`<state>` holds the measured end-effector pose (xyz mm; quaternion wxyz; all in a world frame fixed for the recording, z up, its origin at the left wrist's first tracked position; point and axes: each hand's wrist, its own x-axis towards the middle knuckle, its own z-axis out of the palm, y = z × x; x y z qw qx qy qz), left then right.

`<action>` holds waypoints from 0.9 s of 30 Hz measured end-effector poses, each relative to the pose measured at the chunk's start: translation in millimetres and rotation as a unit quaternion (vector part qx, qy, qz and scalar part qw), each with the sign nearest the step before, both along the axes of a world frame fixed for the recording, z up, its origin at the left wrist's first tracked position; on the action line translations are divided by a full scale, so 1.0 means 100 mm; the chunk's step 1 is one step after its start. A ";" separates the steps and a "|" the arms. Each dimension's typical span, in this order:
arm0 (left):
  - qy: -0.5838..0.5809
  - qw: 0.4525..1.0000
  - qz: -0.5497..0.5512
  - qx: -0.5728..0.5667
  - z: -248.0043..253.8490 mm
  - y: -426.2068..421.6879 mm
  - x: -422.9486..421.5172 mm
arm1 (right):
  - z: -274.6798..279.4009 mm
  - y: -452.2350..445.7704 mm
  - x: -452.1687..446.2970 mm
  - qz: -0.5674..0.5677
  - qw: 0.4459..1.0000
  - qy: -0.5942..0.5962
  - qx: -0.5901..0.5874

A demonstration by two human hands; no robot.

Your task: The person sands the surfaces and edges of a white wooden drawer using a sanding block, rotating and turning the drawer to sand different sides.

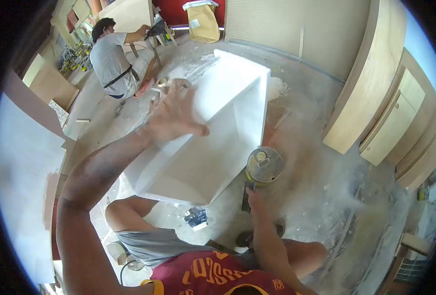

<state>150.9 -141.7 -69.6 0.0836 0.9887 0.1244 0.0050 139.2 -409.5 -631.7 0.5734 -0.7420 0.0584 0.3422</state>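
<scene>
A white open-fronted box [198, 162], like a cabinet carcass, lies tilted in front of my crossed legs. My left hand [174, 115] is over its upper left edge, fingers spread and slightly blurred; I cannot tell whether it touches the panel. Low by the box's right corner, my right hand [256, 200] is closed on a dark flat rectangular piece [246, 202], whose exact kind is unclear. Just above that hand stands a round can [264, 164] with a metal lid. A small shiny dark-and-silver piece [196, 218] lies on the floor below the box.
Another person [117, 64] squats at the far left, working at a board. A brown paper sack [202, 22] stands at the back. Wooden cabinet doors [395, 120] lean on the right. White dust covers the floor [316, 196]. A roll of tape [163, 81] lies beyond the box.
</scene>
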 end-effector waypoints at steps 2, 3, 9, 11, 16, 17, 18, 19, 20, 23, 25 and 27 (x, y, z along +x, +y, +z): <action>0.029 0.999 -0.008 0.016 -0.12 0.01 0.02 | 0.35 -0.14 0.00 0.027 0.995 -0.055 -0.076; 0.024 1.000 -0.009 0.011 -0.15 0.02 0.01 | 0.47 -0.16 -0.02 0.031 0.991 -0.082 -0.098; 0.013 0.999 0.028 -0.038 -0.19 0.02 -0.01 | 0.23 -0.40 -0.09 -0.145 0.986 -0.074 -0.043; 0.062 0.998 0.025 -0.008 -0.09 -0.05 -0.06 | 0.25 -0.53 -0.05 -0.122 0.976 -0.157 -0.085; -0.024 0.998 0.018 -0.053 -0.28 -0.01 -0.12 | 0.87 -1.00 0.08 -0.176 0.976 -0.045 0.118; -0.052 0.990 0.043 -0.122 -0.33 0.04 -0.06 | 1.28 -0.94 0.09 -0.227 0.968 -0.050 0.091; -0.066 0.994 0.036 -0.078 -0.41 0.05 -0.01 | 1.30 -0.95 0.12 -0.252 0.963 -0.049 0.076; -0.062 0.994 0.038 -0.077 -0.48 0.14 0.03 | 1.34 -0.97 0.15 -0.277 0.958 -0.048 0.062; -0.069 0.996 0.021 -0.054 -0.55 0.28 0.08 | 1.06 -1.08 0.31 -0.307 0.945 -0.034 0.106; -0.047 0.997 0.037 -0.045 -0.45 0.54 0.03 | 1.17 -1.09 0.49 -0.379 0.915 0.032 0.135; -0.063 0.994 -0.037 -0.081 -0.40 0.64 -0.08 | 1.31 -1.03 0.57 -0.420 0.896 0.084 0.119; -0.052 0.993 -0.015 -0.105 -0.40 0.67 -0.27 | 1.29 -1.01 0.64 -0.421 0.896 0.001 0.140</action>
